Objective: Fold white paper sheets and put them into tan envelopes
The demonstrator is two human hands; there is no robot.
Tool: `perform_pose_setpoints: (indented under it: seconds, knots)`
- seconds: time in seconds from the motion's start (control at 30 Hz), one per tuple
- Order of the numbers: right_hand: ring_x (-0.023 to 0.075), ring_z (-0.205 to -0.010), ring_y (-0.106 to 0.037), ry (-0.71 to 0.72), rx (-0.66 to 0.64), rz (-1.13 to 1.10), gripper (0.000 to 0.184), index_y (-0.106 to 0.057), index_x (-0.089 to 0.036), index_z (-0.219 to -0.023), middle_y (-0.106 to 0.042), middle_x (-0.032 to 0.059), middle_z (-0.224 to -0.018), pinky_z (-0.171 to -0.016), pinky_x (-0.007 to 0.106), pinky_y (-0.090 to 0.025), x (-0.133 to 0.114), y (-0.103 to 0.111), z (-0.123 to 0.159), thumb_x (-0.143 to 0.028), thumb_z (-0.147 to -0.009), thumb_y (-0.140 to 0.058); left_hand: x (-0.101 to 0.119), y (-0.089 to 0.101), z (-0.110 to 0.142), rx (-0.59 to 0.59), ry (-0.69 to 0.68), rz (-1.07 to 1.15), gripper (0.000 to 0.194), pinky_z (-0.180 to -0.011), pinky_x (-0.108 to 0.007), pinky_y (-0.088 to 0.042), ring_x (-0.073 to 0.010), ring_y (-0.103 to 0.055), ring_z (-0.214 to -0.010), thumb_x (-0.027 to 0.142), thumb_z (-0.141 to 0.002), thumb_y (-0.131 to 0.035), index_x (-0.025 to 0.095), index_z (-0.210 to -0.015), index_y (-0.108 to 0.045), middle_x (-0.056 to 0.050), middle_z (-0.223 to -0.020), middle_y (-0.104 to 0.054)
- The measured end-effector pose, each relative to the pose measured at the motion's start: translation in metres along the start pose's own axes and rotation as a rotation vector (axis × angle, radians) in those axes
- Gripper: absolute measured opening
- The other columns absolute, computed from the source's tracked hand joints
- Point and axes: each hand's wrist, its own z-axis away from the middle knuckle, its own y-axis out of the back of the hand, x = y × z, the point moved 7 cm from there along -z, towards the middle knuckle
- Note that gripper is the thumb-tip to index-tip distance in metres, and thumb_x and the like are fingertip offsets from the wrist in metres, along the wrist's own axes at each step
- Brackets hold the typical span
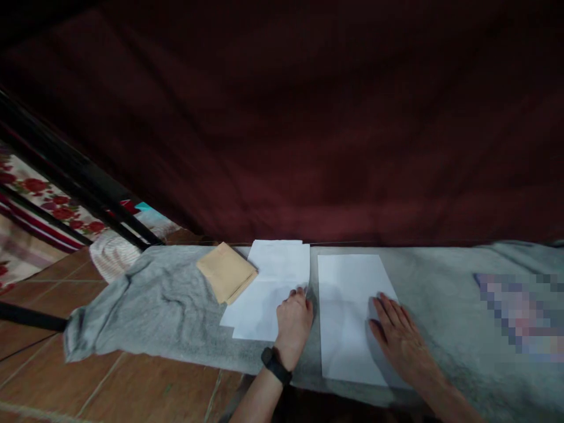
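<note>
My left hand (294, 322), with a black band on its wrist, rests on the right edge of a stack of white paper (273, 282); its fingers are curled down onto the sheets. My right hand (396, 335) lies flat and open on the right side of a single white sheet (348, 305). A tan envelope (227, 272) lies at an angle over the left edge of the stack. All of it sits on a grey cloth (163, 305).
A dark red curtain (308, 129) hangs right behind the cloth. Brown floor tiles (132, 388) show at the front left. Black bars (66, 176) and floral fabric (39, 200) stand at far left. A blurred patch (520, 311) lies at right.
</note>
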Motion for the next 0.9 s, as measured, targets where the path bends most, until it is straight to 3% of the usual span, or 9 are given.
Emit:
perform_pose_setpoints:
  seconds: [0.13,0.2,0.3,0.37,0.43,0.57,0.77,0.83,0.9]
  knots:
    - [0.0325,-0.138,-0.047,-0.02,-0.014,-0.017,0.056,-0.043,-0.011,-0.148,-0.05,0.0194,-0.151,-0.114,0.052,-0.038,0.0,0.001,-0.001,-0.041,-0.102,-0.038,0.006,0.004,-0.002,0.026,-0.008,0.039,0.025,-0.079,-0.034,-0.056,-0.0242,-0.072,-0.091,0.015,-0.096,-0.049,0.013,-0.115,-0.064,-0.011,-0.098,-0.072]
    - [0.0318,-0.138,-0.047,-0.049,-0.034,-0.024,0.055,-0.044,-0.013,-0.149,-0.05,0.0174,-0.151,-0.113,0.052,-0.038,0.005,0.001,-0.003,-0.041,-0.103,-0.036,0.016,0.009,-0.001,0.084,-0.08,0.081,0.026,-0.091,-0.038,-0.055,-0.0255,-0.068,-0.104,0.013,-0.096,-0.048,0.013,-0.117,-0.064,-0.013,-0.11,-0.07]
    - [0.0299,-0.139,-0.048,-0.102,-0.051,-0.022,0.054,-0.04,-0.016,-0.152,-0.048,0.0147,-0.154,-0.114,0.052,-0.039,0.018,0.001,-0.006,-0.037,-0.103,-0.033,0.045,0.008,0.014,0.135,-0.338,0.19,0.035,-0.113,-0.048,-0.041,-0.0293,-0.051,-0.134,0.025,-0.099,-0.051,0.017,-0.133,-0.058,-0.014,-0.14,-0.059]
    - [0.0292,-0.141,-0.046,-0.089,-0.054,-0.013,0.053,-0.039,-0.017,-0.153,-0.046,0.0136,-0.155,-0.113,0.052,-0.039,0.023,0.001,-0.006,-0.034,-0.103,-0.032,0.068,-0.006,0.033,0.053,-0.565,0.27,0.059,-0.121,-0.056,-0.029,-0.0316,-0.03,-0.15,0.046,-0.096,-0.058,0.025,-0.149,-0.043,-0.01,-0.161,-0.038]
    - [0.0293,-0.143,-0.043,-0.02,-0.058,-0.003,0.05,-0.044,-0.02,-0.15,-0.048,0.0117,-0.154,-0.114,0.053,-0.039,0.024,0.001,-0.003,-0.03,-0.103,-0.032,0.083,-0.025,0.051,-0.06,-0.689,0.311,0.082,-0.122,-0.063,-0.023,-0.0332,-0.019,-0.154,0.064,-0.089,-0.06,0.03,-0.157,-0.03,-0.008,-0.167,-0.026]
    - [0.0318,-0.144,-0.042,0.045,-0.059,0.035,0.046,-0.053,-0.02,-0.144,-0.051,0.0121,-0.152,-0.114,0.056,-0.038,0.026,0.004,0.006,-0.027,-0.102,-0.037,0.079,-0.044,0.057,-0.127,-0.665,0.327,0.077,-0.124,-0.063,-0.016,-0.0288,-0.016,-0.155,0.064,-0.096,-0.047,0.033,-0.16,-0.018,-0.002,-0.168,-0.02]
    - [0.0304,-0.14,-0.047,-0.03,-0.061,0.032,0.049,-0.05,-0.019,-0.147,-0.051,0.0115,-0.152,-0.114,0.054,-0.039,0.043,0.006,0.012,-0.034,-0.102,-0.038,0.053,-0.041,0.037,-0.125,-0.493,0.259,0.068,-0.121,-0.052,-0.035,-0.0292,-0.02,-0.154,0.053,-0.101,-0.045,0.019,-0.158,-0.029,-0.009,-0.166,-0.026]
    - [0.0299,-0.139,-0.048,-0.053,-0.062,0.022,0.051,-0.049,-0.018,-0.148,-0.05,0.0123,-0.153,-0.114,0.052,-0.04,0.047,0.005,0.013,-0.037,-0.102,-0.038,0.054,-0.041,0.041,-0.11,-0.457,0.254,0.068,-0.121,-0.053,-0.032,-0.0305,-0.02,-0.153,0.049,-0.102,-0.043,0.014,-0.158,-0.028,-0.013,-0.166,-0.023]
    - [0.0298,-0.139,-0.048,-0.063,-0.055,0.018,0.051,-0.05,-0.017,-0.147,-0.05,0.0133,-0.152,-0.114,0.051,-0.041,0.049,0.004,0.015,-0.038,-0.102,-0.038,0.061,-0.042,0.051,-0.09,-0.463,0.273,0.07,-0.122,-0.06,-0.027,-0.0321,-0.015,-0.154,0.05,-0.102,-0.043,0.018,-0.16,-0.022,-0.012,-0.167,-0.017]
